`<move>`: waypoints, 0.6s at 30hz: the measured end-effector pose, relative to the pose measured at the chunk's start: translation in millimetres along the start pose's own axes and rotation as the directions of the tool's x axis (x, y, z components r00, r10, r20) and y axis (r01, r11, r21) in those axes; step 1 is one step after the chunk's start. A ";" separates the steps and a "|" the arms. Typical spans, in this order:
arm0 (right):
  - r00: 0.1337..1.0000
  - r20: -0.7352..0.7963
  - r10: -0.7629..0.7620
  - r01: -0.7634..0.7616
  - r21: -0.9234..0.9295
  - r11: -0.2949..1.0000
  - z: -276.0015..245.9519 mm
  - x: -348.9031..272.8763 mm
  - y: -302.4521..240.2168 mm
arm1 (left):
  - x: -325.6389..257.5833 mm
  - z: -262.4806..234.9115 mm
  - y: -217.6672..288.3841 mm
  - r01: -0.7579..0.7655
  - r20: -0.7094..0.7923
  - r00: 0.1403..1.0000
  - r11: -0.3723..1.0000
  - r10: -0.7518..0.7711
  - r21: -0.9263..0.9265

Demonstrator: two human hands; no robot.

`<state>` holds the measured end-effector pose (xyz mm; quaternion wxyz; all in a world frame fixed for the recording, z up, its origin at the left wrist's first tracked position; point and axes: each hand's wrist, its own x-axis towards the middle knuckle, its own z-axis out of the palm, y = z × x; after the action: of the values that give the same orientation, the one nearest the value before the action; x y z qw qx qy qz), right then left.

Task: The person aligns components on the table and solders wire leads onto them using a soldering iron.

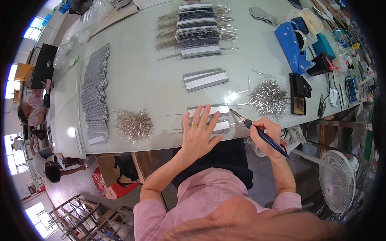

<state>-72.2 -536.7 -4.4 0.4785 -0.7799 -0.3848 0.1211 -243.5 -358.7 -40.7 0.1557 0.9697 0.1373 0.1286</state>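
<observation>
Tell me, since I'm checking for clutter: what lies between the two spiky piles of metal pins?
In the head view, between the left pin pile and the right pin pile lie grey-and-white strips, with the left hand pressing on them.

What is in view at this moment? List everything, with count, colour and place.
grey component strips: two, grey with white centre, table's near edge, under the left hand
soldering iron: one, blue handle, in the right hand
spare strip pair: one pair, grey and white, mid-table
strip stack: one, grey, far centre, with wire leads
strip row: one long row, grey, left side
wire lead piles: two, silvery, left and right of the work
iron stand: one, black, right
blue box: one, far right
fan: one, white, floor right
table: one, pale green
left hand: flat on strips
right hand: gripping iron
</observation>
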 end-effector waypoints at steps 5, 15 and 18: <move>0.998 0.037 0.054 -0.056 0.030 0.998 -5.5 3.9 -7.5 | -26.2 4.2 -2.8 -0.062 -0.007 0.998 0.998 0.062 -0.002; 0.969 -0.196 0.148 -0.062 0.391 0.918 -13.2 -28.7 36.1 | -48.5 15.1 -3.0 -0.306 -0.166 0.928 0.936 0.334 0.174; 0.965 -0.217 0.150 -0.056 0.389 0.920 -15.5 -29.9 39.5 | -44.8 5.9 0.7 -0.279 -0.115 0.948 0.950 0.296 0.138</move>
<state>-64.6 -577.9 -35.0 0.6565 -0.7007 -0.2510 0.1222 -283.2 -374.7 -55.2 0.0670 0.9761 0.0119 0.2062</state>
